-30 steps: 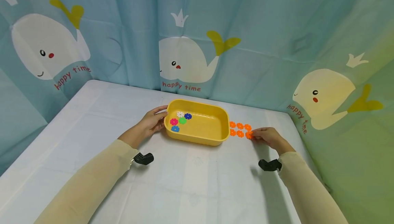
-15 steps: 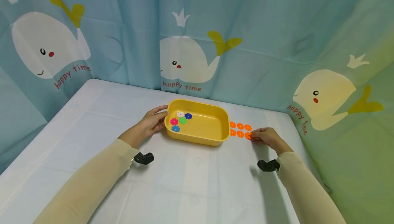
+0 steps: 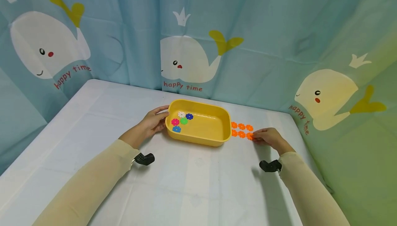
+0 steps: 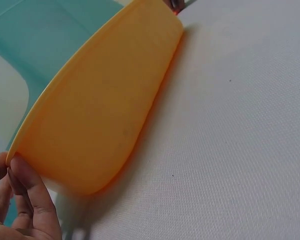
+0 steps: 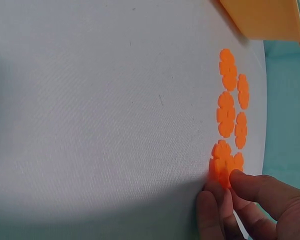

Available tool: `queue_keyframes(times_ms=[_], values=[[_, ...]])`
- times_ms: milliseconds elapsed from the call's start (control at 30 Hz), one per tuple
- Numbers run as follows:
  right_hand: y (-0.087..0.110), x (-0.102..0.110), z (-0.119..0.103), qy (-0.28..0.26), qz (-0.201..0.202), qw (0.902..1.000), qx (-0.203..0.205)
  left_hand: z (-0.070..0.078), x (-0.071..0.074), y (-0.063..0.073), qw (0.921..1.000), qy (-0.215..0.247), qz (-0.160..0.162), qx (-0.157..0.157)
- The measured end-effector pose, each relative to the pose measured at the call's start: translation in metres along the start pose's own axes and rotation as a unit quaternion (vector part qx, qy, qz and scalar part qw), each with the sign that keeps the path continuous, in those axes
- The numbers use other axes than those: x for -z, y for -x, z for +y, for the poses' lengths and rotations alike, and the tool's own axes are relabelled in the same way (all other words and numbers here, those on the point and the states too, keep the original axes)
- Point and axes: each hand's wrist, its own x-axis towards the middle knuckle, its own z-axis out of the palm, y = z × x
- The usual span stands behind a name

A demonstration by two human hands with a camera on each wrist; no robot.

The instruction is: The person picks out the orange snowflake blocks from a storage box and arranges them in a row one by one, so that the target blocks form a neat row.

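A yellow plastic basin (image 3: 198, 141) sits on the table, and my left hand (image 3: 154, 121) grips its rim at the left end. In the left wrist view the thumb and fingers of the left hand (image 4: 27, 200) pinch that rim (image 4: 65, 65). Inside, at the left, lie several flower-shaped discs: white (image 3: 181, 114), dark blue (image 3: 189, 116), pink (image 3: 175, 122), green (image 3: 184, 120) and blue (image 3: 176, 129). Right of the basin, my right hand (image 3: 269, 137) pinches an orange flower-shaped disc (image 5: 223, 162) at the near right corner of two rows.
Several other orange discs (image 5: 226, 115) lie flat beside the basin's right end. A white cloth (image 3: 192, 184) covers the table. Blue curtains (image 3: 263, 70) with whale prints hang behind and at the sides. Black wrist cameras (image 3: 144, 159) stick out from both sleeves.
The orange disc in my right hand has shifted very slightly left, in line with its row. The left hand and basin stay in place.
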Motion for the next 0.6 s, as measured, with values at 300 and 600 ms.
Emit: queue_keyframes(times_ms=[300, 600], values=[[0.0008, 0.0001, -0.0024, 0.014, 0.008, 0.9998, -0.007, -0.0005, 0.0020, -0.0010, 1.0000, 0.004, 0.000, 0.002], [0.0052, 0.0024, -0.0014, 0.019, 0.003, 0.9998, -0.005, 0.0001, -0.0002, 0.0001, 0.9998, 0.018, -0.001, 0.011]])
